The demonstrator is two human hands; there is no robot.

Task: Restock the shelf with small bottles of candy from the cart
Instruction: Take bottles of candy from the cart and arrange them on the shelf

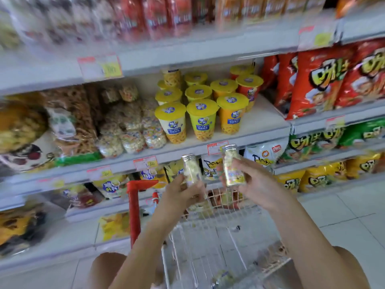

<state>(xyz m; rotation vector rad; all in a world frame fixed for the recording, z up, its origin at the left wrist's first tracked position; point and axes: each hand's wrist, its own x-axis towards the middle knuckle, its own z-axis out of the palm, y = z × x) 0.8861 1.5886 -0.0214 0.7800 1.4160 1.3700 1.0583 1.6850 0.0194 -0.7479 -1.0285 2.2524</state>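
Note:
My left hand (181, 195) grips a small clear candy bottle (190, 168) with a silver cap, held upright. My right hand (250, 182) grips a second such bottle (230, 165), a little higher. Both hands are raised above the white wire cart (208, 243), in front of the shelf edge (183, 152). More small bottles (223, 277) lie blurred in the cart's near end. The shelf above the hands carries yellow-lidded snack cups (202, 119) with a bare white strip (264, 122) to their right.
Clear snack bags (129, 130) fill the shelf left of the cups. Red chip bags (325, 80) stand at right, with green and yellow bags below. The cart's red post (133, 205) rises left of my left arm. Pale floor tiles (343, 215) lie to the right.

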